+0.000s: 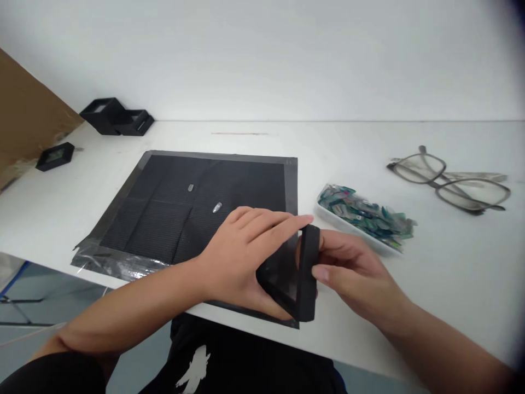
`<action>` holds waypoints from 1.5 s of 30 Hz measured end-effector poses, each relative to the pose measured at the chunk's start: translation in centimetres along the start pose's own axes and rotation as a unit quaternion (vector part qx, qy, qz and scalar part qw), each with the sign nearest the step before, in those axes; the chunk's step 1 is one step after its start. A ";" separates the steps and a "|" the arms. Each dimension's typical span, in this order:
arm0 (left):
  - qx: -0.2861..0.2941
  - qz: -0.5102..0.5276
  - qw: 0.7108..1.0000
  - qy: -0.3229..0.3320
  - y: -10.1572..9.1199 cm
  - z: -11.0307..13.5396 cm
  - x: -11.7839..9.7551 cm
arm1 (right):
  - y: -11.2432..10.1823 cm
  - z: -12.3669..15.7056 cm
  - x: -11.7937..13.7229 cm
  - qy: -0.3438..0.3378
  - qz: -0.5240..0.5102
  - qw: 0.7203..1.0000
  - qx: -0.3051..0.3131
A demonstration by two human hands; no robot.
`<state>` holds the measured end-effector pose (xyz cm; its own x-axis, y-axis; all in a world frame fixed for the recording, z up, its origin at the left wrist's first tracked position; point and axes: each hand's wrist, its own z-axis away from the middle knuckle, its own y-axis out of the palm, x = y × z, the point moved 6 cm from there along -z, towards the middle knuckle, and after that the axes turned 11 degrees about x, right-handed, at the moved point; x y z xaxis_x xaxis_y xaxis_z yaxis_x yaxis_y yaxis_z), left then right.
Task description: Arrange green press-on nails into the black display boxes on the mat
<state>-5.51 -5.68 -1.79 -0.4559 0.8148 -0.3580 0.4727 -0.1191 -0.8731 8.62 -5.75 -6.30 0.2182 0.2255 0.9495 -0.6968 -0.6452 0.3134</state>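
A black box (308,279) with a clear window stands on edge at the right front of a black ribbed mat (164,208). My left hand (250,257) spans it, the fingers at its top edge and the thumb near its bottom. From the right, my right hand (353,268) grips the side of the same box, thumb in front and fingers partly behind it. Two small shiny nail-shaped pieces, one greyish (191,187) and one silvery (217,207), lie on the mat. Whatever the box contains cannot be made out.
A white tray (342,220) heaped with teal and green nail-like pieces stands right of the mat. Eyeglasses (435,183) lie farther right. Several black boxes (109,117) sit at the back left, with another black box (55,156) nearer the brown board (28,104).
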 end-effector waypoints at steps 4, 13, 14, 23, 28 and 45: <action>-0.033 -0.025 0.999 -0.011 0.0 0.1 -0.4 | 0.4 -0.3 -0.2 0.012 -0.016 1.000 0.019; -0.040 -0.087 0.995 0.035 0.0 0.3 -0.6 | 1.1 -0.5 -0.2 0.008 -0.001 1.000 0.027; -0.037 -0.091 0.994 0.039 -0.1 0.3 -0.6 | 1.0 -0.4 -0.1 0.002 0.012 1.000 0.025; -0.109 0.078 0.991 -0.021 -2.7 0.2 1.4 | -0.8 0.1 2.2 -0.028 -0.051 0.998 -0.009; -0.136 0.086 0.987 -0.029 -2.9 0.9 2.2 | -0.9 -0.2 2.0 -0.016 -0.050 0.999 -0.012; -0.185 0.253 0.949 0.028 -3.5 1.9 4.3 | -1.8 -1.1 -2.0 0.162 0.124 0.979 0.015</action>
<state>-10.54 -2.87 -0.92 -0.0645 0.7359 -0.6740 0.8575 -0.3046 -0.4146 8.67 -4.25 -8.78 -0.1871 0.2758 0.9428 -0.6798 -0.7292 0.0784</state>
